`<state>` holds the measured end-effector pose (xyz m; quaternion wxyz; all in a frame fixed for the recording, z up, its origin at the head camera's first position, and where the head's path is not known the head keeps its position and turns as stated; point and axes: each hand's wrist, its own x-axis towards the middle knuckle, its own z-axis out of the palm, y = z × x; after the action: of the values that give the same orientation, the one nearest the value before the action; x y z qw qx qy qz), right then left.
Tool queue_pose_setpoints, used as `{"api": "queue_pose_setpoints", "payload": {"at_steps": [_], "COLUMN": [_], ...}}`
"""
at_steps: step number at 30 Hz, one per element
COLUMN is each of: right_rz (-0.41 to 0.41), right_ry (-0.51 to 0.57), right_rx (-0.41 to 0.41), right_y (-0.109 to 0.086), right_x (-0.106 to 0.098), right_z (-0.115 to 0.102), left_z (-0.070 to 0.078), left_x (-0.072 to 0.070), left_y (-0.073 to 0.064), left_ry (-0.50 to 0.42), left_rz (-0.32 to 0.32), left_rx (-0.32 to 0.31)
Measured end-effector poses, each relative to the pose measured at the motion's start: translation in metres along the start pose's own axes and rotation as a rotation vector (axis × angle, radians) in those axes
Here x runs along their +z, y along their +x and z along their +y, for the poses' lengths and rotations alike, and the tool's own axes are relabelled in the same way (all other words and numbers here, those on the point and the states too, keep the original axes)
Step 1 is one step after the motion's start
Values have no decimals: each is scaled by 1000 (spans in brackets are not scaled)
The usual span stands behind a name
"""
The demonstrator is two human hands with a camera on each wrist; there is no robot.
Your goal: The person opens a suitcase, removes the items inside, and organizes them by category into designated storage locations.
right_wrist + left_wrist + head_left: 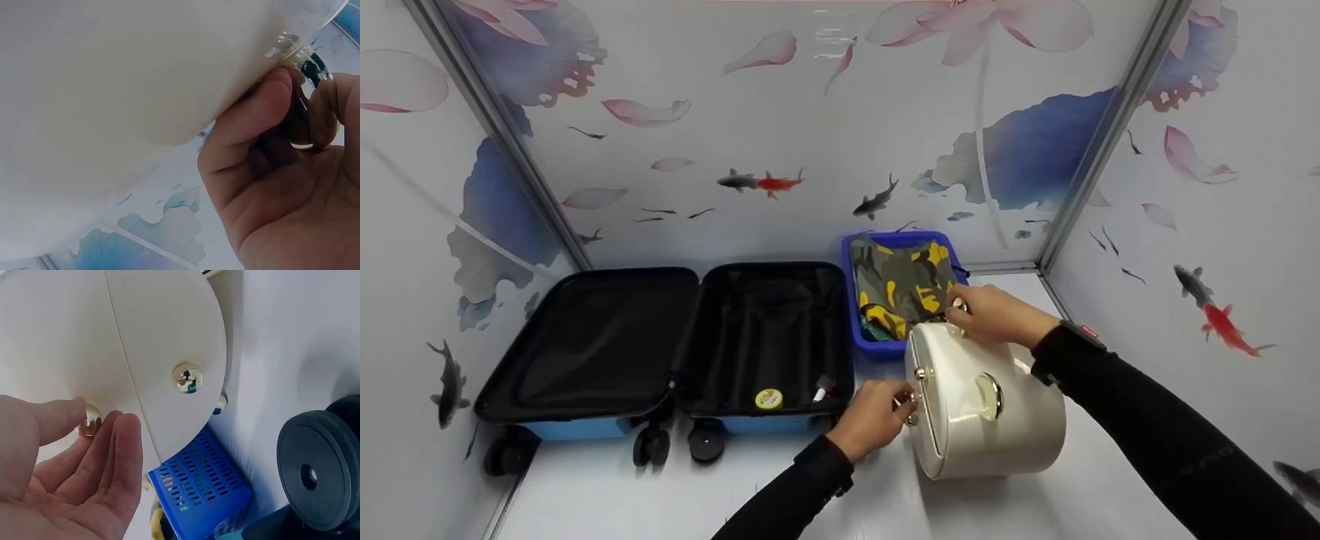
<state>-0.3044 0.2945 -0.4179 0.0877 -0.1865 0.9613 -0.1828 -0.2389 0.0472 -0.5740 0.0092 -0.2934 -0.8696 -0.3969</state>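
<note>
A glossy cream drum-shaped box (pixel 1024 420) with gold fittings lies on its side, its flat split front towards the left. My right hand (pixel 997 313) has its fingers curled through the gold ring handle (pixel 316 68) on top. With thumb and fingertips, my left hand (pixel 874 416) pinches one of the round gold knobs (pixel 92 421) on the flat front. Another gold knob (pixel 187 378) sits across the seam, untouched. A second gold handle (pixel 991 396) shows on the box's curved side. The seam looks closed in the left wrist view.
An open suitcase (pixel 769 337) with black lining and blue shell lies at left, wheels (pixel 706 441) facing me. In it are a yellow round item (pixel 769 398) and a small white-and-dark item (pixel 823 388). Behind the box, a blue basket (pixel 870 349) holds camouflage cloth (pixel 904 281). Printed panels enclose three sides.
</note>
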Motion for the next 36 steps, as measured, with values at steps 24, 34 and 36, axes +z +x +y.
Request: {"api": "queue_pose_setpoints", "payload": {"at_steps": [24,34,36], "right_rz": [16,9,5], "right_ry": [-32,-23,-22], "right_rx": [-42,-32,-26], "right_y": [1,1,1], "right_x": [2,0,0], "right_z": [-1,-2,-2], "left_z": [-34,-39,-44], "left_x": [-51,-74,-86], "left_y": [-35,-31,-27], "left_ry": [50,80,85], "left_rz": [34,5,-2], "left_rx": [-91,-145,-171]}}
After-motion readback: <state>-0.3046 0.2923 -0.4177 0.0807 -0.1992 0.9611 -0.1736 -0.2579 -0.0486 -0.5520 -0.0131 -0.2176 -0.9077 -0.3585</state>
